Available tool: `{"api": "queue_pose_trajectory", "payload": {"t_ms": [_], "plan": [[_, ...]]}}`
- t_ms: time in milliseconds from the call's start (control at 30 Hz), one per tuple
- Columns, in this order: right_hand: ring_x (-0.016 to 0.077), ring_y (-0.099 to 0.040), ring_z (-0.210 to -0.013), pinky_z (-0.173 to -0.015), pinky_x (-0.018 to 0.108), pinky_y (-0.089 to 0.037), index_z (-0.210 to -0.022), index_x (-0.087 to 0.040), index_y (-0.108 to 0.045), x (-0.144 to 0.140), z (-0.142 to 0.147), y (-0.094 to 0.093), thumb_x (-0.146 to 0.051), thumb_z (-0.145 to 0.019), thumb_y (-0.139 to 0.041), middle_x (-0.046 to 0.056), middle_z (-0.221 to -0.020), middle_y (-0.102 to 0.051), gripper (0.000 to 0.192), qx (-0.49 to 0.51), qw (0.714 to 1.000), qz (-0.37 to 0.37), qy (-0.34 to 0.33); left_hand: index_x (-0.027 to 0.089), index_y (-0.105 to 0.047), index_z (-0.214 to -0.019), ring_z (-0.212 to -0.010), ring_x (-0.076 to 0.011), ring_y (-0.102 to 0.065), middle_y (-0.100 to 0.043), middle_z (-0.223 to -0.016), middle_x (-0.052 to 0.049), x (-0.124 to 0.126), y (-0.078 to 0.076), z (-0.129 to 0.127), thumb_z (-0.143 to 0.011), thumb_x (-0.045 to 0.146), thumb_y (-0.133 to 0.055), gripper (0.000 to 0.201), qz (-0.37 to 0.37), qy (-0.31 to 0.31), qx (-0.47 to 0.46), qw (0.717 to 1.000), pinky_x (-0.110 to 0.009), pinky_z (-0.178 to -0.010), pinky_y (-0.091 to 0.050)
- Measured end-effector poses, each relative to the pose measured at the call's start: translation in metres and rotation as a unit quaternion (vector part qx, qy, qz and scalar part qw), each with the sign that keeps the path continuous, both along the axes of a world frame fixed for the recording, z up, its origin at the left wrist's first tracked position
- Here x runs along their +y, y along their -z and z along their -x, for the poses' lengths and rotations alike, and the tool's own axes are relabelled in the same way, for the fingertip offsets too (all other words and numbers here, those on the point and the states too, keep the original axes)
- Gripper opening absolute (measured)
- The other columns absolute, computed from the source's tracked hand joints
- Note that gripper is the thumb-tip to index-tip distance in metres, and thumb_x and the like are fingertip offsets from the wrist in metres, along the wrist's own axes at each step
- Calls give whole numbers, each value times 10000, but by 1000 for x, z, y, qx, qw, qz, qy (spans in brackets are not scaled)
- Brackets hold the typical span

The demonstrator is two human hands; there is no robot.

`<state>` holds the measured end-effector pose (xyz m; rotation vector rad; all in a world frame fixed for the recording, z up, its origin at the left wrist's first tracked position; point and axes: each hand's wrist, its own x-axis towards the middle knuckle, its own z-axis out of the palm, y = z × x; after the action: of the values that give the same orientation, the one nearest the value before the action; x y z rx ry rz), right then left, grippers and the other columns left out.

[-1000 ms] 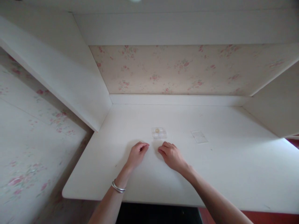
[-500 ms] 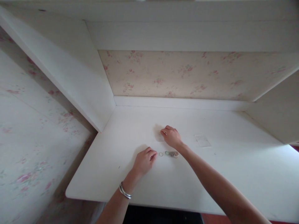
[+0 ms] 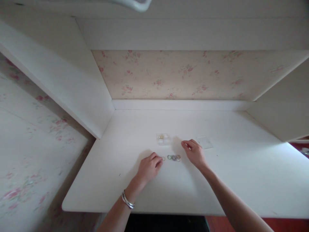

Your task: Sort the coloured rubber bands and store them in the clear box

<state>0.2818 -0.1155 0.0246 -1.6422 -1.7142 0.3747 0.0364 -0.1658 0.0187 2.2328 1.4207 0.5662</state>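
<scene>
My left hand rests on the white desk, its thumb and forefinger closed on the edge of a thin ring. Just right of it lies a small row of rings, greenish, grey and brownish, some overlapping. My right hand hovers above and to the right of that row with its fingertips pinched together; whether anything tiny is between them does not show. Behind the rings sits a small clear compartment box, with something yellowish in a back compartment. A flat clear lid lies beyond my right hand.
The white desk has a raised back strip and side panels at left and right. A shelf hangs overhead, with a pale curved object at its top edge. Below the front edge is something black.
My right hand has moved right and towards me, away from the compartment box, which is now uncovered. My left fingertips have met the nearest ring. The view has shifted slightly.
</scene>
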Motion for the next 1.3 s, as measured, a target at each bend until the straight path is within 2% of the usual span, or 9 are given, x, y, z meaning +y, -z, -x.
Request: {"api": "queue_pose_trajectory", "payload": {"t_ms": [200, 367, 533, 767, 900, 1000, 1133, 1300], "plan": [[128, -485, -596, -600, 259, -383, -855, -186, -687, -30, -9, 17, -498, -860, -424, 19, -705, -555, 407, 53, 997, 5, 60, 254, -649, -943, -806, -142, -600, -611, -939, -35, 5, -4, -14, -915, 330, -405, 257, 9, 33, 62, 997, -242, -691, -453], [124, -486, -595, -600, 254, -386, -852, -182, -685, -34, -7, 18, -499, -860, -421, 20, -714, -554, 413, 81, 994, 2, 75, 231, -636, -893, -765, -143, -593, -602, -919, -42, 10, -7, -19, -907, 261, -416, 223, 27, 57, 75, 995, -249, -678, -443], [124, -482, -580, -586, 252, -386, -851, -180, -688, -32, -12, 19, -499, -851, -431, 22, -703, -558, 410, 102, 992, -2, 68, 229, -620, -904, -734, -132, -589, -597, -938, -35, 17, -10, -21, -907, 264, -415, 208, 42, 34, 72, 996, -246, -677, -440], [123, -471, -561, -575, 250, -369, -846, -184, -690, -30, -16, 20, -498, -852, -438, 12, -665, -561, 403, 115, 990, 18, 81, 219, -600, -905, -813, -140, -589, -581, -967, -36, 66, -23, -22, -914, 316, -407, 216, -25, -49, 30, 998, -250, -750, -442], [127, -470, -563, -575, 250, -366, -842, -183, -688, -29, -17, 19, -500, -854, -434, 8, -650, -552, 406, 118, 990, 22, 70, 207, -619, -893, -824, -147, -590, -585, -956, -43, 95, -22, -27, -895, 298, -446, 196, -36, -68, 25, 997, -256, -773, -440], [131, -478, -574, -576, 250, -364, -843, -186, -686, -29, -18, 19, -500, -857, -424, 8, -649, -554, 409, 116, 990, 25, 71, 201, -635, -875, -828, -157, -591, -592, -940, -50, 108, -17, -31, -884, 288, -465, 191, -36, -72, 28, 996, -267, -781, -437], [131, -477, -572, -567, 250, -360, -850, -180, -685, -28, -18, 20, -506, -856, -412, 14, -652, -564, 425, 111, 991, 25, 71, 202, -646, -856, -806, -155, -586, -599, -904, -47, 110, -13, -31, -885, 275, -455, 206, -37, -68, 12, 997, -272, -781, -433], [119, -458, -535, -536, 241, -351, -841, -183, -689, -27, -18, 23, -497, -851, -430, -2, -609, -525, 408, 105, 992, 21, 64, 185, -626, -878, -817, -148, -571, -606, -890, -49, 87, -8, -22, -892, 273, -432, 213, -57, -93, -56, 992, -260, -765, -439]]}}
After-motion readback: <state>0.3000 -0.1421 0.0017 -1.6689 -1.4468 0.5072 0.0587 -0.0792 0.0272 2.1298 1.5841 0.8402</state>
